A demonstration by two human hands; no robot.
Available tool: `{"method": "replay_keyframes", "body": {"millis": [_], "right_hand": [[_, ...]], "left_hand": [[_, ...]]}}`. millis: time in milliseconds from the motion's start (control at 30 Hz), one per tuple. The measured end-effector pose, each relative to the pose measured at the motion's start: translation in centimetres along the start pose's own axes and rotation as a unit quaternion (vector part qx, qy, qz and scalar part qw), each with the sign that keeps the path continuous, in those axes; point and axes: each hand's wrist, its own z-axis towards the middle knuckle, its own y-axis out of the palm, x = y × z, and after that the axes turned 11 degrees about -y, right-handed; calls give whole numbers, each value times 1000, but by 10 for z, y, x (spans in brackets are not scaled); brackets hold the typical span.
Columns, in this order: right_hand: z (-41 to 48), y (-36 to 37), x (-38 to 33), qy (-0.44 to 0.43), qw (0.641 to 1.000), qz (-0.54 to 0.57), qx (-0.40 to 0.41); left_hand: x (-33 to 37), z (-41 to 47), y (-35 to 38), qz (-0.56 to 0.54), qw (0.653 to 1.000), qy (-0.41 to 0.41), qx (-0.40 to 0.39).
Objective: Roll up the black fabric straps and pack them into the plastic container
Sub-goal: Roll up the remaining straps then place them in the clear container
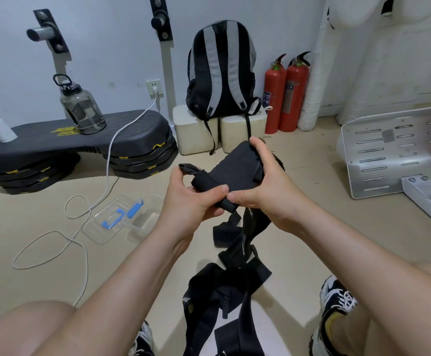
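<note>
Both hands hold one black fabric strap [231, 167] up in front of me. My left hand [191, 199] pinches its rolled near end between thumb and fingers. My right hand [263, 186] grips the wide flat part from the right, thumb meeting the left thumb. The strap's loose tail [250, 227] hangs down to a heap of more black straps [224, 286] on the floor between my shoes. The clear plastic container [106, 228] with blue clips lies on the floor to the left, partly hidden behind my left forearm.
A white cable [80, 201] loops over the floor by the container. A black step platform [80, 147] carries a water jug [82, 106]. At the wall stand a backpack [222, 70] and two fire extinguishers [286, 93]. A white metal frame [394, 155] lies right.
</note>
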Motion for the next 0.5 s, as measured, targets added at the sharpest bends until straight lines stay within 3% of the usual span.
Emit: {"method": "replay_keyframes", "body": {"millis": [133, 300, 367, 434, 500], "right_hand": [[0, -4, -5, 18, 999, 41, -24], [1, -15, -14, 63, 986, 142, -65], [-1, -17, -16, 79, 977, 175, -94], [-2, -17, -15, 93, 969, 208, -101], [-3, -17, -13, 98, 965, 224, -94]], "left_hand": [[5, 2, -6, 16, 998, -49, -44], [15, 10, -33, 35, 956, -48, -286], [14, 11, -34, 25, 939, -39, -342], [11, 12, -30, 17, 931, -23, -364], [8, 14, -24, 19, 942, -3, -336]]}}
